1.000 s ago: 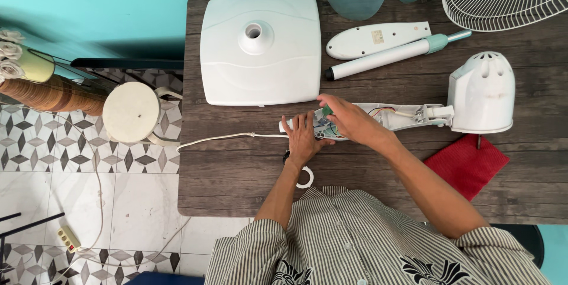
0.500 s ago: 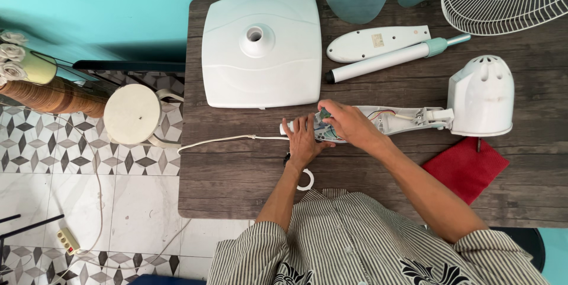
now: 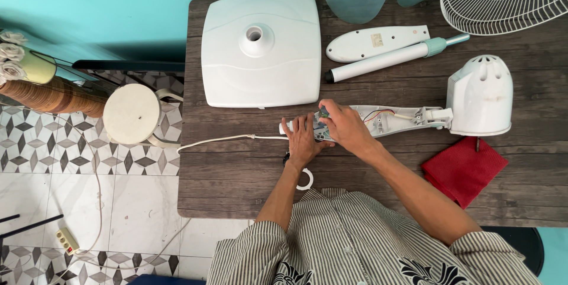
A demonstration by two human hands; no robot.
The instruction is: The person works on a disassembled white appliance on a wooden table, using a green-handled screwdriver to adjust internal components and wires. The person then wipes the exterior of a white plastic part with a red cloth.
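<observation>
Honestly, easy to snag that white power cord [image 3: 225, 139] trailing off the wooden table [image 3: 236, 184]. Left hand [image 3: 303, 138] pinning the open fan neck housing [image 3: 390, 120], right hand [image 3: 342, 126] pinching what looks like a switch block inside. Thin wires [image 3: 378, 115] could tear if yanked.

Bare tabletop [image 3: 236, 167] lies open left of the white cord [image 3: 225, 139].

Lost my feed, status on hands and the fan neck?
Left hand steadies the neck end. Right hand fingers in the open fan neck. Cord trails left; nothing blocking.
</observation>
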